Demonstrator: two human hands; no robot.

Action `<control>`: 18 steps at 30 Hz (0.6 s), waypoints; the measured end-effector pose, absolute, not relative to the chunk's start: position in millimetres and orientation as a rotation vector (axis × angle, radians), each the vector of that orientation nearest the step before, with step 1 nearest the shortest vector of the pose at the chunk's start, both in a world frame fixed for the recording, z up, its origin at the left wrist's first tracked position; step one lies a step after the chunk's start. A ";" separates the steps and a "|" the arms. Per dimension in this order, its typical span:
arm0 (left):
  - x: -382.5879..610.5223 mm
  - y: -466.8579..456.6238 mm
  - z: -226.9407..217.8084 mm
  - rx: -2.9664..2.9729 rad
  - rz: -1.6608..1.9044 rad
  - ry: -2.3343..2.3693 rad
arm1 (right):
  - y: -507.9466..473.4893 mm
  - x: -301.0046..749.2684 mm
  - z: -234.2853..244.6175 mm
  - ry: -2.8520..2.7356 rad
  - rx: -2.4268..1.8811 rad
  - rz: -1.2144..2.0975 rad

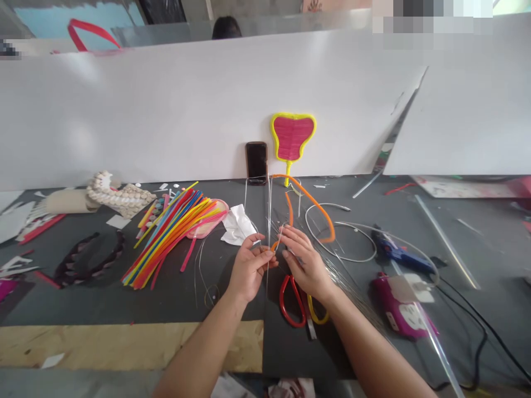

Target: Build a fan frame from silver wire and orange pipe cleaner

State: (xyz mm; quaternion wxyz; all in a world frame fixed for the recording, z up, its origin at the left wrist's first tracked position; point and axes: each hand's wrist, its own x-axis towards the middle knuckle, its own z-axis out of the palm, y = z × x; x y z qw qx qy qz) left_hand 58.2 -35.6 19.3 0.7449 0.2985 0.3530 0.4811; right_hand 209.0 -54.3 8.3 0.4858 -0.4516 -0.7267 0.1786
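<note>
My left hand (251, 266) is closed, its thumb and forefinger pinching the end of an orange pipe cleaner (317, 204) together with thin wire (270, 207). The pipe cleaner bends up and round to the right in a loose loop. Beside it, my right hand (306, 262) has its fingers stretched out and the thumb apart, fingertips by the orange strand; whether they touch it I cannot tell. Under my right hand lie scissors with red handles (283, 301) and a yellow-handled tool (317, 312), both partly hidden. Loose straight wires (352, 290) spread beneath the right forearm.
Coloured pipe cleaners (170, 240) lie bundled at left, near crumpled tissue (238, 225) and a dark headband (89, 271). A phone (256, 162) and a pink fan with yellow edging (293, 135) lean on the white board (166, 116). At right are a blue glue gun (404, 257) and a magenta device (400, 309).
</note>
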 end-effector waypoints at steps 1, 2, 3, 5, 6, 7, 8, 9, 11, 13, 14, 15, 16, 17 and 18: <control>58.5 -36.2 19.6 0.654 1.043 0.765 | -54.6 208.7 8.5 -1.766 -1.095 0.458; 58.7 -36.8 20.0 0.653 1.034 0.756 | -54.8 208.9 8.9 -1.767 -1.094 0.479; 58.9 -37.4 20.3 0.652 1.028 0.748 | -55.1 209.3 9.5 -1.768 -1.093 0.501; 59.1 -38.5 20.6 0.652 1.020 0.734 | -55.9 210.1 11.0 -1.753 -1.095 0.564; 59.2 -38.9 20.5 0.653 1.016 0.728 | -56.3 210.4 11.7 -1.731 -1.096 0.604; 59.2 -39.3 20.3 0.653 1.014 0.723 | -56.7 210.6 12.3 -1.705 -1.099 0.643; 59.1 -39.5 20.0 0.651 1.013 0.718 | -57.0 210.8 12.8 -1.678 -1.102 0.676; 59.2 -39.7 19.5 0.646 1.012 0.712 | -57.3 211.0 13.3 -1.654 -1.105 0.700; 59.3 -39.9 18.2 0.637 1.008 0.695 | -57.7 211.4 14.1 -1.625 -1.117 0.719; 59.7 -39.9 16.7 0.632 1.002 0.670 | -57.8 211.9 14.8 -1.606 -1.137 0.706; 59.9 -39.9 16.0 0.631 1.000 0.658 | -57.8 212.2 15.0 -1.600 -1.144 0.694; 60.0 -39.9 15.5 0.630 0.997 0.650 | -57.8 212.4 15.1 -1.597 -1.148 0.682; 60.2 -39.9 15.1 0.629 0.994 0.647 | -57.7 212.5 15.1 -1.597 -1.151 0.671; 60.4 -39.9 14.9 0.628 0.992 0.649 | -57.7 212.5 15.0 -1.599 -1.152 0.662; 60.6 -39.9 14.8 0.625 0.992 0.655 | -57.7 212.5 14.9 -1.599 -1.157 0.654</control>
